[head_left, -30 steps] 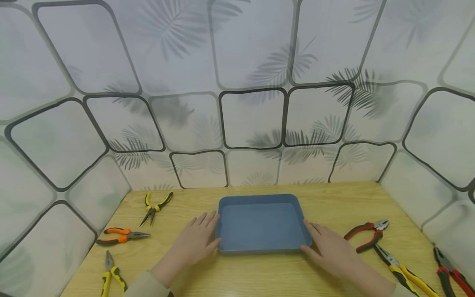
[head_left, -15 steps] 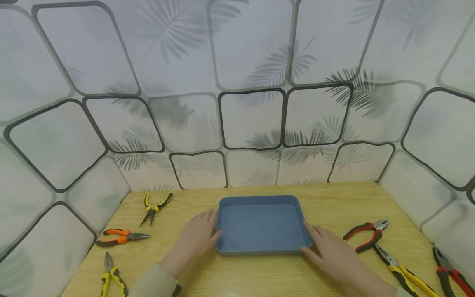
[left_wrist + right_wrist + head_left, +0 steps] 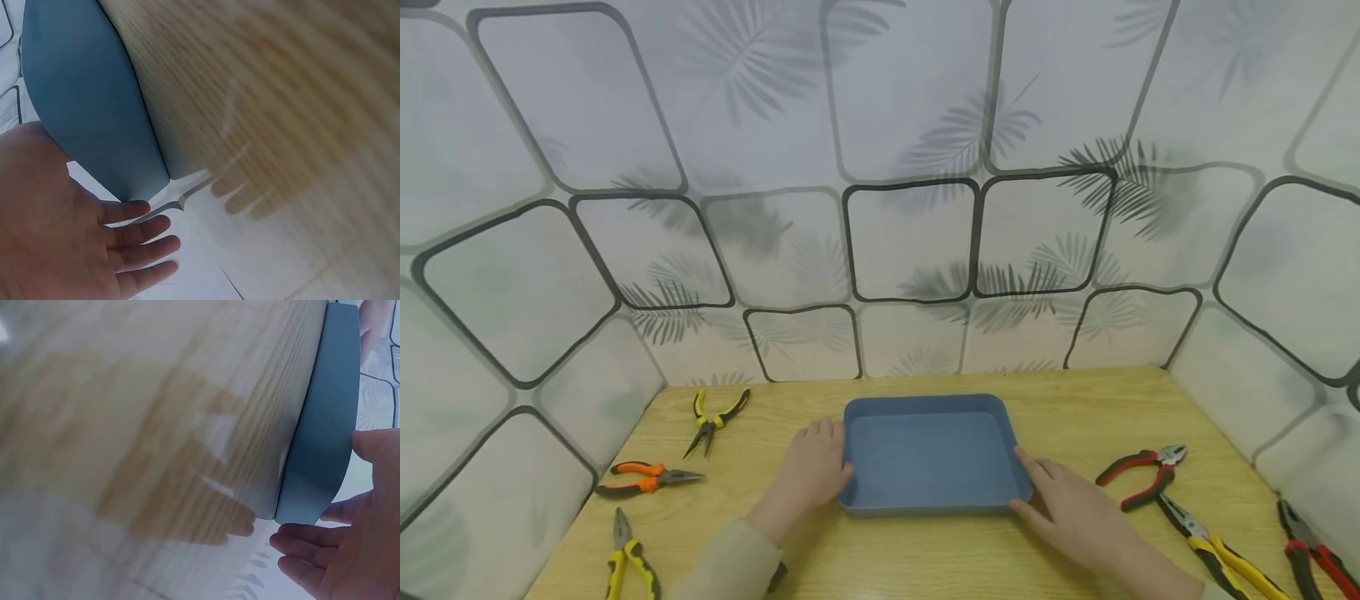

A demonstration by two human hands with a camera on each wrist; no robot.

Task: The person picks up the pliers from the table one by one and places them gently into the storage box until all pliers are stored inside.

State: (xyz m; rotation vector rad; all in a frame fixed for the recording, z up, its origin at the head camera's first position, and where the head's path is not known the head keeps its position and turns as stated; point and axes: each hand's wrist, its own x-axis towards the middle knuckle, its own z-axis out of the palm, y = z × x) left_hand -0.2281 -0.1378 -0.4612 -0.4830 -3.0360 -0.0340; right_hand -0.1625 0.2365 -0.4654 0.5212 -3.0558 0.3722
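A shallow blue rectangular tray (image 3: 932, 458) sits on the wooden table between both hands, with nothing in it. My left hand (image 3: 812, 462) lies along its left side, the thumb at the rim. In the left wrist view the fingers (image 3: 140, 240) extend past the corner of the tray (image 3: 94, 81), spread a little apart. At the opposite side, my right hand (image 3: 1063, 508) touches the right wall near the front corner. The right wrist view has its thumb (image 3: 369, 444) at the edge of the tray (image 3: 322, 425) and its other fingers reaching beyond the tray's end.
To the left lie yellow-black needle-nose pliers (image 3: 708, 422), orange-black pliers (image 3: 655, 479) and yellow-black pliers (image 3: 622, 550). At the right are red-black pliers (image 3: 1163, 461), yellow-black long-nose pliers (image 3: 1199, 535) and darker red-black pliers (image 3: 1298, 540). A patterned wall (image 3: 910, 242) encloses the table.
My left hand and forearm have shifted slightly to the right and forward along the tray's left side. The tray and right hand stay nearly in place.
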